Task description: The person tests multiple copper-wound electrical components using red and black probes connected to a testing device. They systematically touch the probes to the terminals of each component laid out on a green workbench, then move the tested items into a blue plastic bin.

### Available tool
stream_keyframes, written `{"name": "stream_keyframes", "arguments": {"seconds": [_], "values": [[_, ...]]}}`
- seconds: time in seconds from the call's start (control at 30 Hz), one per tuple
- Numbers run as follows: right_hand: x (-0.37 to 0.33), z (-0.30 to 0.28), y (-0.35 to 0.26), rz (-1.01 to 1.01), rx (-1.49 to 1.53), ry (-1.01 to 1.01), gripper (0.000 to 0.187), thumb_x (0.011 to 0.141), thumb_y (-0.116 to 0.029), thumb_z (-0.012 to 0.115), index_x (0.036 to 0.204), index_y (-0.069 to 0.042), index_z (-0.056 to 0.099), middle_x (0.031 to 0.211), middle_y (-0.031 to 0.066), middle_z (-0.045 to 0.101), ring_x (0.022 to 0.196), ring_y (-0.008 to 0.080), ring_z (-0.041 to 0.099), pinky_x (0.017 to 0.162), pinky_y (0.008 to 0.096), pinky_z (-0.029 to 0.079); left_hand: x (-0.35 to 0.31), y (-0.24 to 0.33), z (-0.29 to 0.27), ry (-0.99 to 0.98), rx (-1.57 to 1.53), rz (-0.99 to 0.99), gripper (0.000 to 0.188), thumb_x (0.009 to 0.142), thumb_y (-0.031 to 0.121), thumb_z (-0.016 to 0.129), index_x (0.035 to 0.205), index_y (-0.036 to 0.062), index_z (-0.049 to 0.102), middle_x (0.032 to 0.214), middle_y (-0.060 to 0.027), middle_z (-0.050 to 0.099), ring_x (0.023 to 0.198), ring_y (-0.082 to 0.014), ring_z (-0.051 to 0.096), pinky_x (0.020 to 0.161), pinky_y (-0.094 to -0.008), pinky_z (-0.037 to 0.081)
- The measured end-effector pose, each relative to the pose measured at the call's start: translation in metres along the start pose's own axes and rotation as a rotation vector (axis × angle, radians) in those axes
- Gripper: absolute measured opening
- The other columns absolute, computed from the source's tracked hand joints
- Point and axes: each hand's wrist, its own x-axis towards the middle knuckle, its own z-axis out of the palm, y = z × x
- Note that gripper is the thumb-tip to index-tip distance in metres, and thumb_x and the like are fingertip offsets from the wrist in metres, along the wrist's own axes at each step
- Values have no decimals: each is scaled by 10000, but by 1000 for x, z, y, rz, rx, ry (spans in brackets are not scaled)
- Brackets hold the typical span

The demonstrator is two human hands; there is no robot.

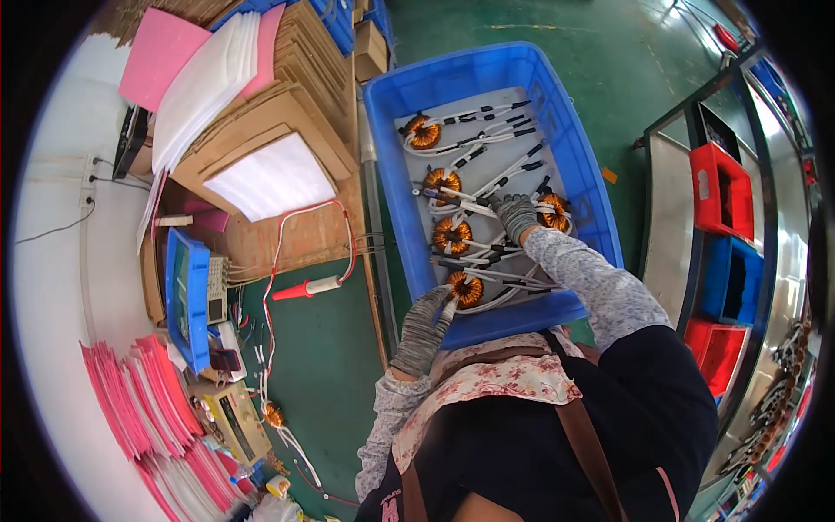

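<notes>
Snagging is likely: left hand point(424, 329) fingers pinching one coil point(466, 289), right hand point(517, 214) fingers closed on another coil point(553, 211), leads point(487, 252) tangled between them.

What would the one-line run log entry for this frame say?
left hand: on coil at crate's near edge | right hand: reaching far-right coil | blue crate: five wound coils
</notes>
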Motion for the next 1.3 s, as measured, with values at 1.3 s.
{"name": "stream_keyframes", "arguments": {"seconds": [1.3], "values": [[62,-50,-187,166,217,418,389,833,-193,527,1167,1,480,1069,143,563,919,188,552,796,277,450,-401,-375,-206,1733,-1493,-289,544,819,497,517,1115,40,497,1054,-113,525,919,-310,553,776,-402,514]]}}
